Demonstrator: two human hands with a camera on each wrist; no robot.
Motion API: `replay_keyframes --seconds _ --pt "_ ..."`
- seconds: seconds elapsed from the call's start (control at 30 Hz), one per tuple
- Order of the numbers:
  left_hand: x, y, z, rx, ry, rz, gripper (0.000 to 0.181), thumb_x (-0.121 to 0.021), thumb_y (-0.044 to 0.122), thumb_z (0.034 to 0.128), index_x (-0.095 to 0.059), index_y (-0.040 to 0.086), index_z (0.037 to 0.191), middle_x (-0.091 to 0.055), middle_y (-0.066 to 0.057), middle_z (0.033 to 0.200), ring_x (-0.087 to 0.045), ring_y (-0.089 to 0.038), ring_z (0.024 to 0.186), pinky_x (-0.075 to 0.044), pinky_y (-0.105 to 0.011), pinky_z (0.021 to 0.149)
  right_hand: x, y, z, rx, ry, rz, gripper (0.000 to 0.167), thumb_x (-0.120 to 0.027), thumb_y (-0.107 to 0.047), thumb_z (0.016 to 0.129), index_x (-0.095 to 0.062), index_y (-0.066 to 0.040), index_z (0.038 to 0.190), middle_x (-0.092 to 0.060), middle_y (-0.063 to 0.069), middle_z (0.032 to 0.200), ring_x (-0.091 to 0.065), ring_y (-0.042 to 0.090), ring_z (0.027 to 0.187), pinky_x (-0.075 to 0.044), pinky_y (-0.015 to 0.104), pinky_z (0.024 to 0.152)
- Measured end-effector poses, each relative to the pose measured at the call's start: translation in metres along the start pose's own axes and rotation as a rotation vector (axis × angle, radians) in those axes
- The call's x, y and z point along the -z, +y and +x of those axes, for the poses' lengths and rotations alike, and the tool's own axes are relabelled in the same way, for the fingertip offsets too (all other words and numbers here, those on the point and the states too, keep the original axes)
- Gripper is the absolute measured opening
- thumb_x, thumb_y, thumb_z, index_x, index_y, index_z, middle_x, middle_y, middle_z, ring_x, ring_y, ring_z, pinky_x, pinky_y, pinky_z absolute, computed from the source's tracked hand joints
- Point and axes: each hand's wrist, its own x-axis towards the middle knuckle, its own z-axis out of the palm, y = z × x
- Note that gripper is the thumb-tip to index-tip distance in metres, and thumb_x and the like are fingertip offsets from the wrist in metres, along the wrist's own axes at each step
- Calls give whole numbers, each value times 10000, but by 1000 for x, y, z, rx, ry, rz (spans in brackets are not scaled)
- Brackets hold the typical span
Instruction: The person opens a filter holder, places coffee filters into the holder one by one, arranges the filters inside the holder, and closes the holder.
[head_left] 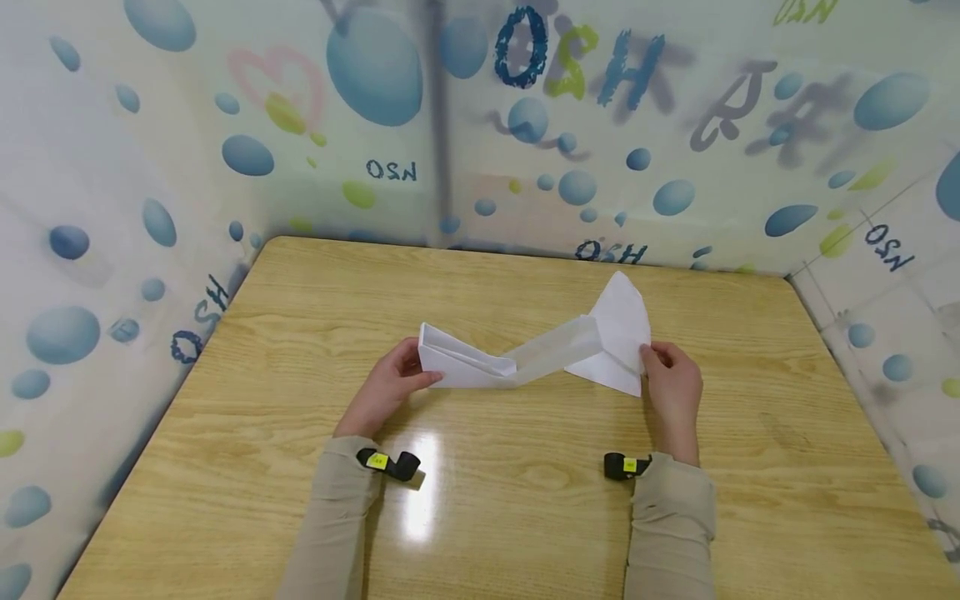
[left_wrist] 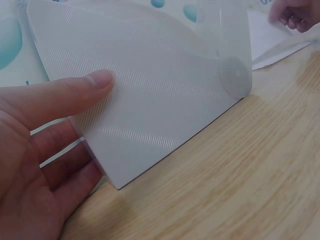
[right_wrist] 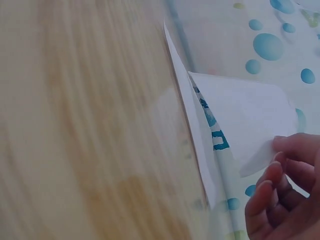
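A white, ribbed, open-topped holder (head_left: 463,367) is gripped at its left end by my left hand (head_left: 387,381). In the left wrist view, the thumb lies on the holder's ribbed face (left_wrist: 150,100) and the other fingers are behind its edge. From the holder's right end, a translucent strip (head_left: 555,350) slants up to a white, fan-shaped sheet (head_left: 621,333). My right hand (head_left: 675,387) pinches the sheet's right edge. Up close in the right wrist view, thumb and forefinger meet on the sheet (right_wrist: 245,110). How strip and sheet join is unclear.
The pieces are over a wood-grain table (head_left: 510,500). Behind it and at both sides stand walls covered with printed sheeting (head_left: 480,108). Each wrist wears a black strap with a small device, the left device (head_left: 405,465) and the right device (head_left: 617,466).
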Motion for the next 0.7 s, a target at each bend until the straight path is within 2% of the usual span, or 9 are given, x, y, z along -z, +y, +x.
replay_keyframes --seconds 0.23,0.27,0.4,0.5,0.7 --pt "0 -1 3 -33 -5 -2 480 -706 273 765 -498 158 1182 -556 -65 1126 -537 -214 1015 -435 -319 840 -1 -5 0 30 58 75 391 -519 -425 872 -613 -106 1079 -556 33 874 -523 178 718 -423 227 568" --pt "-1 -2 3 -36 -6 -3 477 -706 270 765 -499 154 1179 -557 -67 1125 -538 -214 1014 -436 -315 838 -1 -6 0 32 68 93 396 -524 -427 869 -614 -103 1078 -555 31 865 -523 174 709 -426 261 545" --pt "-1 -3 3 -42 -15 -14 469 -704 252 770 -498 135 1175 -559 -81 1124 -541 -218 1015 -435 -314 838 -1 -11 -3 63 117 135 401 -533 -434 861 -618 -100 1067 -552 19 840 -511 135 674 -423 260 549" --pt "-1 -3 2 -36 -16 -20 467 -706 255 768 -500 141 1171 -559 -76 1123 -542 -216 1015 -433 -317 842 0 -17 -8 111 157 168 401 -540 -444 852 -626 -104 1047 -559 22 837 -512 125 661 -421 210 574" --pt "0 -3 1 -26 -4 -16 472 -714 270 756 -508 154 1165 -563 -67 1114 -547 -214 1004 -434 -331 840 2 -28 -15 208 215 280 371 -566 -436 835 -630 -113 1006 -565 9 824 -510 119 650 -431 184 573"
